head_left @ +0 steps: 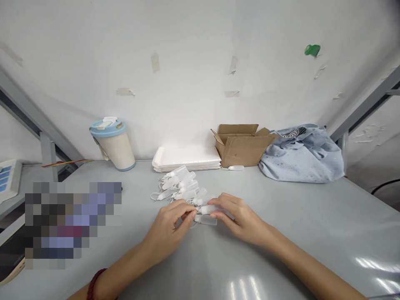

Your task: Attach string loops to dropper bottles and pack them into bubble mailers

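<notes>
Item: one small frosted plastic bottle, at the near middle of the grey worktop, pinched between the closed fingers of the left hand and right hand; a second bottle lies just beneath. Batch of like bottles with white cord loops sits just beyond, in a loose heap; a lone bottle lies apart. Along the far edge: cardboard box, white foam trays, lidded tumbler, blue-grey cloth bundle.

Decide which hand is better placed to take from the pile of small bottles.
Left, probably: the left hand sits closer, just below the pile of small plastic bottles; the right hand lies farther off to the side.
</notes>
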A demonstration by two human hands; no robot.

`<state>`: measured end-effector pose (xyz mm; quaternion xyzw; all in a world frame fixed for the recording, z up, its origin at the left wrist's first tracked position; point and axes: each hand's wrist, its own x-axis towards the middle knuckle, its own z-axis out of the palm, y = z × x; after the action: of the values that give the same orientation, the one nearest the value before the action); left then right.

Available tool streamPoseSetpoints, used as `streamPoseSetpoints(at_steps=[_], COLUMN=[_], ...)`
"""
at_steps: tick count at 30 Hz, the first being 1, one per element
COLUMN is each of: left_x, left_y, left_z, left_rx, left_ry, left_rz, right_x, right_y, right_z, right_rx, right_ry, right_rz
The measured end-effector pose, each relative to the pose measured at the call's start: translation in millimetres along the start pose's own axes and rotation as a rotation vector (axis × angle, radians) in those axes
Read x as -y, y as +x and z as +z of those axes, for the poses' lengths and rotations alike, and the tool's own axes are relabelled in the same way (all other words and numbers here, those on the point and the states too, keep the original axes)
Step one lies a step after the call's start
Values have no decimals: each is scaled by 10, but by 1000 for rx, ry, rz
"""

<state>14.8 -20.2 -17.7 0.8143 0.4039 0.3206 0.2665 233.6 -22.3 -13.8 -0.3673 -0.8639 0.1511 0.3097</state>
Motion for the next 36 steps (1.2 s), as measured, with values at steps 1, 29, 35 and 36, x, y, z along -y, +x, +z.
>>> streamPoseSetpoints(at_steps=[1, 29, 35, 36], left_x=[5, -26, -19, -19], left_y=[-1, 11, 19, 18], left_z=[2, -7, 12, 14], left_rx=[2, -179, -152, -150], left_ry=[-3, 15, -16, -18], left_rz=[-1, -146, -144, -143], right_x=[3, -1173, -1326, -1345], right_y=[-2, -62, -63, -62], right_z=[1, -135, -209, -228], right_rx=[4, -87, -98, -100], right_ry=[-1, -590, -593, -589], right_rz=[2, 399, 377, 372])
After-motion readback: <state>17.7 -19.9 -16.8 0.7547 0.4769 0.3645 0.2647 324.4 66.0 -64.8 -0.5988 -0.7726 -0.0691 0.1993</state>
